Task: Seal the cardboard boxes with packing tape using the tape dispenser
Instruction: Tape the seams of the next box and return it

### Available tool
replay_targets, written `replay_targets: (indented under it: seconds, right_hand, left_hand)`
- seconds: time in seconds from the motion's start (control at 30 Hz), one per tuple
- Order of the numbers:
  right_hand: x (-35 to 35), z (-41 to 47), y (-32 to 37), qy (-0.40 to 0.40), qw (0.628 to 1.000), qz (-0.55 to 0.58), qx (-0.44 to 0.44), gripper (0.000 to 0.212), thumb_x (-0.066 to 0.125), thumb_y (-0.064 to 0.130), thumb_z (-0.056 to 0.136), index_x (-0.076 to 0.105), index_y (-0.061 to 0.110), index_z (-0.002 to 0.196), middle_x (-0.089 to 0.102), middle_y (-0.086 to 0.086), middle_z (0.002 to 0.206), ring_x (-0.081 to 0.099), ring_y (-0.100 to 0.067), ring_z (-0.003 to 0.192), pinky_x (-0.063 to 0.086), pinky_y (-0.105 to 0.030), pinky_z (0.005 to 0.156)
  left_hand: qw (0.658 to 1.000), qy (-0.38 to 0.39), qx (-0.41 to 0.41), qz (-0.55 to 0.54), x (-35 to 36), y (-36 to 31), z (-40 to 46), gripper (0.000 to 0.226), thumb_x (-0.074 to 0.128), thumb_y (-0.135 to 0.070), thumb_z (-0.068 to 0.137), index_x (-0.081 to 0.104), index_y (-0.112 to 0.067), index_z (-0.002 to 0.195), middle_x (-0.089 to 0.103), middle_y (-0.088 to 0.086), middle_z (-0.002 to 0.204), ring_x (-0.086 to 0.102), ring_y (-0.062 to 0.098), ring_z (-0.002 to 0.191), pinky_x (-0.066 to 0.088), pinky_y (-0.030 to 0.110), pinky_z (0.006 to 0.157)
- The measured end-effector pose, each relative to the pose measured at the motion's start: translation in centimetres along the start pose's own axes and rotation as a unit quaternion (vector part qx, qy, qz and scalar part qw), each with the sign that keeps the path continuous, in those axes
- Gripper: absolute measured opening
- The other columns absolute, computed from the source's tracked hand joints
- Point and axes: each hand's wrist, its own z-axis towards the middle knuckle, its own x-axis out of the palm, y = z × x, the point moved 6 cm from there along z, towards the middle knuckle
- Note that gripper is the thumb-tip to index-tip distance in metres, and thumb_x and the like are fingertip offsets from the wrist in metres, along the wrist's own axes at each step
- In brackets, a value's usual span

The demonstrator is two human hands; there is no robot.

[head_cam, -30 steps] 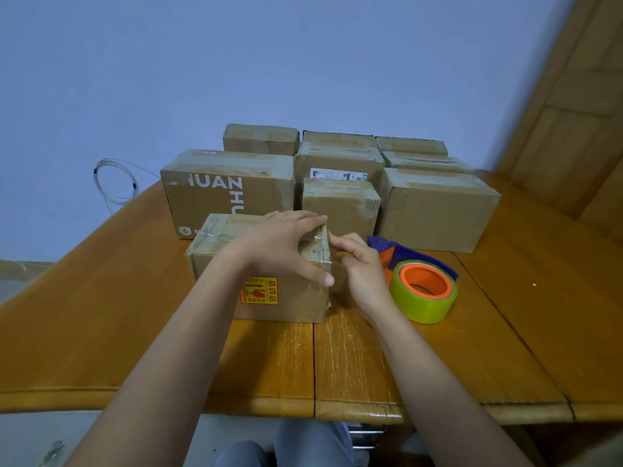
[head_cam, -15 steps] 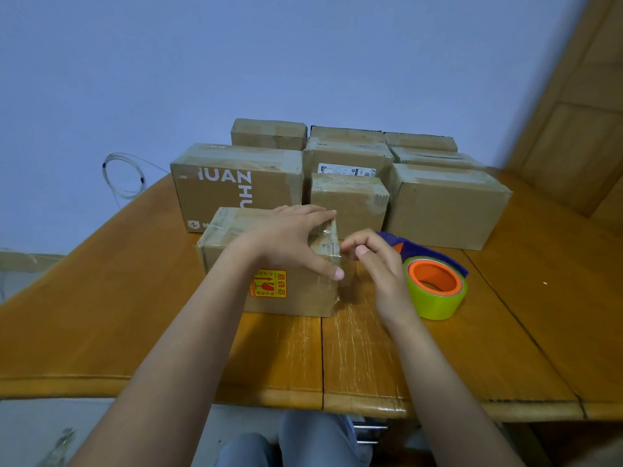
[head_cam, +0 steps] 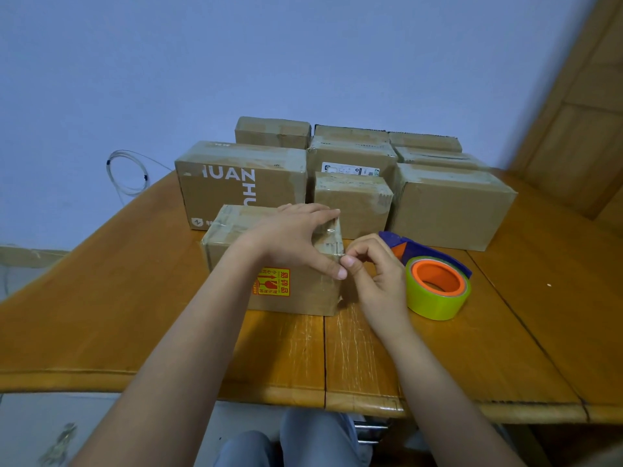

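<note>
Wooden table (head_cam: pixel 135 315): front box (head_cam: pixel 232 230) lies crosswise (left hand (head_cam: pixel 296 237) atop).

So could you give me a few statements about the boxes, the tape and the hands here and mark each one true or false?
1. The left hand rests on top of the nearest box. True.
2. The right hand is holding the tape dispenser. False: the dispenser lies on the table, apart from that hand, whose fingers are curled at the box's right corner.
3. The nearest box bears a yellow and red sticker. True.
4. The tape roll's core is blue. False: it is orange.
5. The nearest box stands alone on the table. False: more boxes stand behind it.
</note>
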Motion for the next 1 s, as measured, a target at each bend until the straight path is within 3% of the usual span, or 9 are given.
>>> replay_targets:
  seconds: [0.2,0.33,0.53,0.8,1.0]
  right_hand:
    - [1.1,0.3,-1.4,0.046,0.992,0.086,0.084,0.013,0.055,0.022,0.088,0.052,0.024,0.076,0.048,0.016,0.078,0.047,-0.004,0.076,0.038,-0.018,0.068]
    - [1.6,0.2,-1.4,0.062,0.980,0.156,0.106,0.029,0.059,0.049,0.086,0.052,0.022,0.082,0.048,0.018,0.080,0.046,-0.002,0.076,0.038,-0.017,0.069]
    - [1.9,-0.2,-2.2,0.076,0.966,0.204,0.136,0.003,0.050,0.018,0.091,0.050,0.016,0.089,0.050,0.025,0.077,0.046,0.005,0.074,0.039,-0.010,0.067]
    - [2.6,0.0,-2.4,0.069,0.985,0.115,0.105,0.008,0.041,0.033,0.093,0.043,0.026,0.090,0.040,0.010,0.084,0.040,0.000,0.077,0.035,-0.016,0.069]
    - [2.0,-0.4,-2.4,0.085,0.994,0.035,0.065,0.006,0.038,0.037,0.094,0.041,0.035,0.098,0.042,0.007,0.094,0.044,-0.014,0.090,0.040,-0.025,0.079]
  left_hand:
    - [1.000,0.012,0.003,0.010,0.3,0.3,0.2,0.106,0.066,-0.066,0.071,0.014,-0.024,0.154,0.017,-0.006,0.160,0.012,0.016,0.146,0.008,0.037,0.119]
    - [0.999,0.026,0.004,0.038,0.5,0.4,0.4,0.106,0.060,-0.069,0.072,0.011,-0.023,0.154,0.013,-0.005,0.160,0.009,0.015,0.147,0.006,0.039,0.120]
    - [0.998,0.030,0.006,0.052,0.6,0.3,0.4,0.105,0.058,-0.070,0.074,0.008,-0.023,0.154,0.012,-0.006,0.160,0.008,0.014,0.147,0.005,0.037,0.120]
    - [0.999,0.028,0.006,0.046,0.6,0.3,0.4,0.106,0.057,-0.071,0.072,0.010,-0.023,0.154,0.015,-0.005,0.159,0.009,0.013,0.147,0.007,0.040,0.120]
    - [1.000,0.023,0.003,0.019,0.5,0.2,0.2,0.110,0.057,-0.074,0.065,0.013,-0.025,0.153,0.017,-0.006,0.159,0.011,0.014,0.146,0.008,0.038,0.120]
